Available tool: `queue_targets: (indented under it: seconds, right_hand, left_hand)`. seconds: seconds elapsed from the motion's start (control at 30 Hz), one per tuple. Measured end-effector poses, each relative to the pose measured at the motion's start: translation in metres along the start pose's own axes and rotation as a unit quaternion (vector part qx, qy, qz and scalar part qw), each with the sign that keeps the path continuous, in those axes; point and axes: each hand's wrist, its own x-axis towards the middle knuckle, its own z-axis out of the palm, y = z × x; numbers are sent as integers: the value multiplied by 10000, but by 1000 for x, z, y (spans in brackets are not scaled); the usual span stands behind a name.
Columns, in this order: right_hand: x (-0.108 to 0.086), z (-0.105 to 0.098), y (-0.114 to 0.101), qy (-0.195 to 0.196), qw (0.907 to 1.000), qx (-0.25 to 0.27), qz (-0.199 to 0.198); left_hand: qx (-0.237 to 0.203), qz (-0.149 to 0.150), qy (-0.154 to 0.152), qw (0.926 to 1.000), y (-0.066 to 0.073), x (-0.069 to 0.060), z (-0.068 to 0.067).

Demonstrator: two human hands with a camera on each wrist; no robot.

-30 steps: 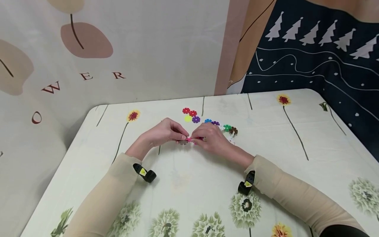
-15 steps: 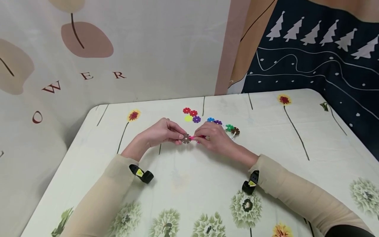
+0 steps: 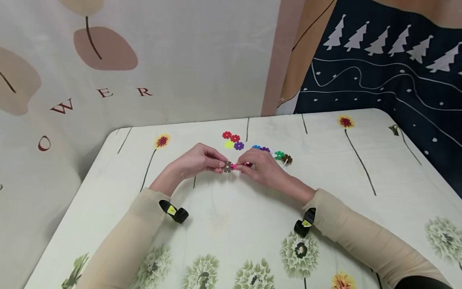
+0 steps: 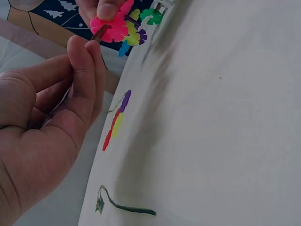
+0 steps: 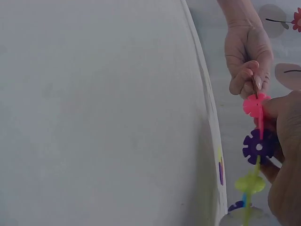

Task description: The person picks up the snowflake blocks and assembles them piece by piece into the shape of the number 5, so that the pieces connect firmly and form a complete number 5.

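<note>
My left hand (image 3: 195, 161) pinches a brown snowflake disc (image 3: 227, 167) by its edge, between thumb and fingers. The disc faces the head camera and meets a pink snowflake disc (image 5: 253, 106) on its right, its edge in a notch of the pink one. With thumb and fingertips my right hand (image 3: 262, 167) pinches the pink part of a linked chain. Along that chain follow a purple disc (image 5: 254, 147) and a yellow disc (image 5: 250, 183), partly hidden behind the right hand in the head view. The chain's far end carries a green disc (image 3: 279, 155) and another brown disc (image 3: 287, 159).
Behind the hands, two red discs (image 3: 226, 135), a yellow disc (image 3: 229, 144) and a purple disc (image 3: 239, 146) lie on the flower-print tablecloth (image 3: 216, 224). A pale curtain (image 3: 202, 60) hangs at the table's back edge, with a dark tree-print cloth (image 3: 382, 80) at right.
The hands have drawn slightly apart, the right one shifting a little right. The brown disc, mostly covered a second ago, now shows more of its face. Both hands keep their pinch.
</note>
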Motion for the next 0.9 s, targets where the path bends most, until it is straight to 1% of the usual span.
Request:
queue_targets:
  seconds: [0.1,0.17,0.27,0.37,0.47,0.7,0.73,0.8,0.9]
  right_hand:
    - [2,2,-4,-80,9993,-9,354]
    - [3,4,-8,-131,9981,-65,604]
    - [3,6,-13,-193,9954,-169,923]
    - [3,8,-16,-207,9933,-192,1123]
    - [2,9,-17,-172,9924,-193,1207]
    - [0,11,-16,-102,9934,-293,1101]
    - [0,11,-15,-98,9936,-300,1089]
    - [-2,10,-15,-105,9938,-285,1069]
    - [-4,9,-14,-173,9939,-280,1055]
  left_hand:
    - [-183,16,146,9997,-3,0,0]
    - [-247,46,188,9995,-4,1,1]
    - [-227,81,148,9996,-5,3,3]
    - [-184,77,39,9998,-6,5,6]
    - [-191,41,-7,9998,-5,5,8]
    - [-213,24,-67,9997,-5,4,8]
    - [-181,23,-38,9998,-6,5,7]
    - [19,47,113,9999,-6,6,4]
    - [569,139,474,9972,-9,12,-1]
